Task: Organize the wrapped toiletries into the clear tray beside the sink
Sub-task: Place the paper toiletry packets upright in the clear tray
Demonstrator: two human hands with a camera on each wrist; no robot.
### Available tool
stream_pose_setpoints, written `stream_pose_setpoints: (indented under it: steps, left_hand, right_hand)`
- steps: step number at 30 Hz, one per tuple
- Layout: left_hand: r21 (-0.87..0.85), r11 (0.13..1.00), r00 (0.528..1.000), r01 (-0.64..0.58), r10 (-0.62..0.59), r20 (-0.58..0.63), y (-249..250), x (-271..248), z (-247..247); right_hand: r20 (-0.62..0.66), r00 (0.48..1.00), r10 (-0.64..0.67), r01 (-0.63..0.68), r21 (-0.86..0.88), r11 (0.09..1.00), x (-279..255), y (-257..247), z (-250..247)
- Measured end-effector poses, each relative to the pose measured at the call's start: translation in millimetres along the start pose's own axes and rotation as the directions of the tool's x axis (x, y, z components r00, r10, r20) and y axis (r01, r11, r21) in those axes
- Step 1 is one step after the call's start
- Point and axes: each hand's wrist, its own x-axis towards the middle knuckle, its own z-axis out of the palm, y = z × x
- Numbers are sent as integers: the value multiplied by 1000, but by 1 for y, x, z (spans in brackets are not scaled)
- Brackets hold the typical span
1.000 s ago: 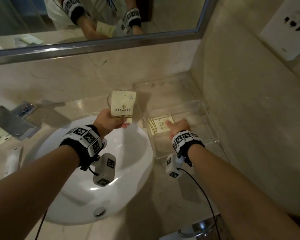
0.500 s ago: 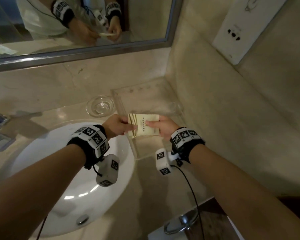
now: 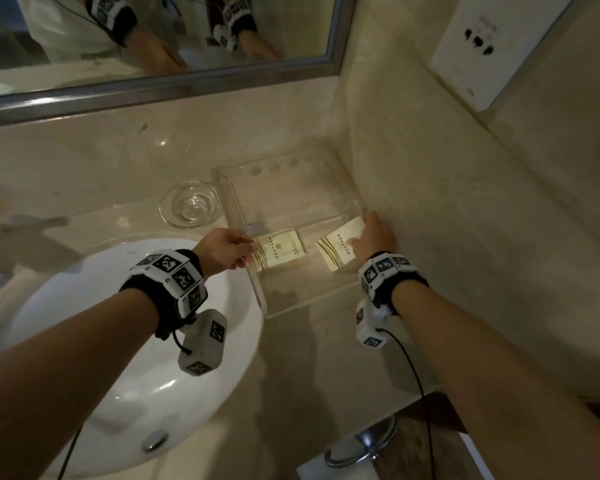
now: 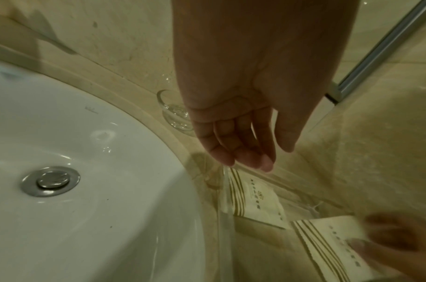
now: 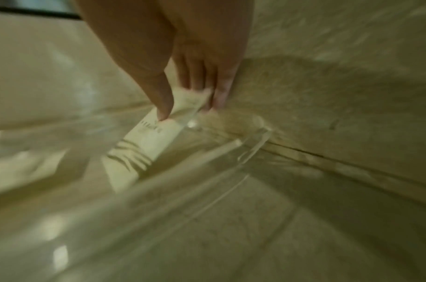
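Black wristbands (image 3: 142, 289) with checkered tags

I'm working in a bathroom, likely a hotel's: a white round sink (image 3: 125, 358) with a metal drain (image 4: 50, 181) is set into a beige marble desk (image 3: 319, 358), a framed mirror (image 3: 187, 77) hangs above, and branded wrapped toiletries (image 3: 279, 251) lie in a clear tray (image 3: 260, 292).

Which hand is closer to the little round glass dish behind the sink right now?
Left. The left hand is just in front of the glass dish, open at the clear tray's left wall. The right hand is across the tray, pinching a packet by the wall.
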Motion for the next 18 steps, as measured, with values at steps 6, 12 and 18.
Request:
stream_pose_setpoints:
  steps: [6, 12, 18]
  left_hand:
    - [2, 1000, 1000, 13, -13, -1, 1, 6, -5]
    - [20, 1000, 999, 2, -1, -33, 4, 11, -4]
    - [11, 1000, 999, -9, 10, -34, -2, 13, 0]
  right_hand:
    - [26, 957, -290, 286, -276, 918, -9, -12, 19]
    - [274, 947, -170, 251, -296, 922, -16, -5, 29]
    - [154, 969, -195, 230, -250, 941, 1, -8, 34]
